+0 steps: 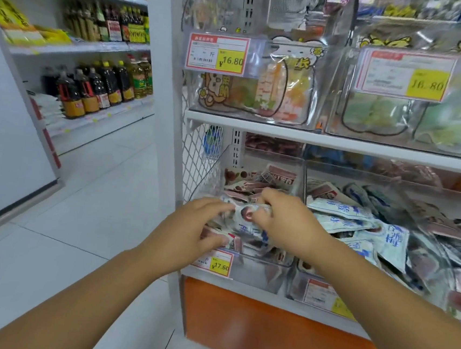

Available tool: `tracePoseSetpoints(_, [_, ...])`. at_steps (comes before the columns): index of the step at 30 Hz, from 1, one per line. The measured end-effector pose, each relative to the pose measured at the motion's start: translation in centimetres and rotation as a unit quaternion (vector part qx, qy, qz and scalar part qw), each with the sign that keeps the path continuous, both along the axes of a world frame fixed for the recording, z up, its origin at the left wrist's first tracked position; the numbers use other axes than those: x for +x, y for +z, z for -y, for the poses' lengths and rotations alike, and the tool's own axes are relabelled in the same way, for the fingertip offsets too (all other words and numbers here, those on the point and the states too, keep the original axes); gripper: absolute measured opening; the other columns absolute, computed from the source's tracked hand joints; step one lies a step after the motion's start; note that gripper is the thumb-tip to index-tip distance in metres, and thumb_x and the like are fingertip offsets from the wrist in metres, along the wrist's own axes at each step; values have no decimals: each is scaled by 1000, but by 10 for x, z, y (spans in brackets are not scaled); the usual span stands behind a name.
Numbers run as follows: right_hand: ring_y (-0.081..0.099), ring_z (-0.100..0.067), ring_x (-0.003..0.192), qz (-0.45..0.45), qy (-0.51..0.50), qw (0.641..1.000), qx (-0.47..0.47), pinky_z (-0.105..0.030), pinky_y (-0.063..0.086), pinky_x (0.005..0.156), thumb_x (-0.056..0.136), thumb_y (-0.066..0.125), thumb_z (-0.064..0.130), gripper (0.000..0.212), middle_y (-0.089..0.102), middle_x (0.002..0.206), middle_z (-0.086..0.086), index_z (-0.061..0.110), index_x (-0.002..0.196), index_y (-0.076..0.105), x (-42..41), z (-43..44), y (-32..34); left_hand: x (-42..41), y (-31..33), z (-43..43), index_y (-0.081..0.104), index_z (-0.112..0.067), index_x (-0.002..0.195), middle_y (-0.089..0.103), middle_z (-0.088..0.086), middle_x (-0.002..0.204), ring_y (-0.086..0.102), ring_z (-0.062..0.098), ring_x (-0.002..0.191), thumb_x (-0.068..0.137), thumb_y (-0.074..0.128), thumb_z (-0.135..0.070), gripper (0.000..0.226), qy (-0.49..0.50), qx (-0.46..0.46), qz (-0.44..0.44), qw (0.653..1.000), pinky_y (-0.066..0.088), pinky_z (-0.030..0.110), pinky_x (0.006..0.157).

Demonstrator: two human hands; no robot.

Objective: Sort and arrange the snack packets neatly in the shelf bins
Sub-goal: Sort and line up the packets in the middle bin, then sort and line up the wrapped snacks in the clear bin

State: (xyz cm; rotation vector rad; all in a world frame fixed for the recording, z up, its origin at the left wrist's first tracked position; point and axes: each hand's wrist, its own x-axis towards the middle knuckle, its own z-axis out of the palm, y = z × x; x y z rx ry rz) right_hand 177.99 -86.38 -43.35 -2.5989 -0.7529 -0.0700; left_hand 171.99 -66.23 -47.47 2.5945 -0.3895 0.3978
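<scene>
At lower centre of the frame, a white packet (243, 217) with blue print and a dark red spot is gripped from both sides above the left bin (259, 275) of the lower shelf. Its left end is pinched by the left hand (190, 226): the fingers are curled over the top edge and the thumb is bent underneath, against a reddish packet (232, 241) at the bin's front. Its right end is grasped by the right hand (284, 221), the fingers curled down over the packet's upper edge. The packet is held just over a heap of brown packets (253, 186) piled loosely in the left bin.

To the right, beyond a clear wall, the right bin (297, 282) is filled with blue-printed packets (359, 223). These are mixed with brown and dark ones toward the right edge of the frame. A price tag (213, 262) marked 17.60 is fixed to the left bin's front, just below the left hand.

Across the upper half of the frame, larger bags (276, 94) are kept in clear bins on the upper shelf (339, 145), and two tags marked 16.80 are hung in front of them. At left, bottles (99, 91) are ranged on a further rack. An orange panel (264, 332) is seen beneath the lower shelf.
</scene>
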Motion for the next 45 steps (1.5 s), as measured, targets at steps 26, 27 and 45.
tracePoseSetpoints(26, [47, -33, 107, 170, -198, 965, 0, -35, 34, 89, 97, 49, 30, 31, 57, 112, -14, 20, 123, 62, 8, 133, 10, 25, 22, 30, 61, -35, 124, 56, -17, 129, 46, -4, 115, 89, 59, -49, 38, -14, 44, -18, 999, 34, 14, 95])
tracePoseSetpoints(27, [49, -27, 109, 158, -129, 978, 33, -30, 34, 91, 96, 52, 27, 30, 58, 115, -7, 21, 123, 63, -1, 118, 17, 22, 21, 21, 60, -36, 125, 56, -17, 128, 45, -5, 113, 88, 60, -50, 40, -10, 47, -24, 999, 32, 12, 92])
tracePoseSetpoints(45, [31, -25, 137, -119, 120, 900, -401, -39, 35, 109, 65, 78, 59, 103, 19, 152, 2, 40, 149, 22, 59, -13, -5, 7, -1, -5, 50, -42, 131, 58, -21, 118, 55, -2, 95, 88, 52, -59, 47, -29, 78, -34, 996, 48, 25, 82])
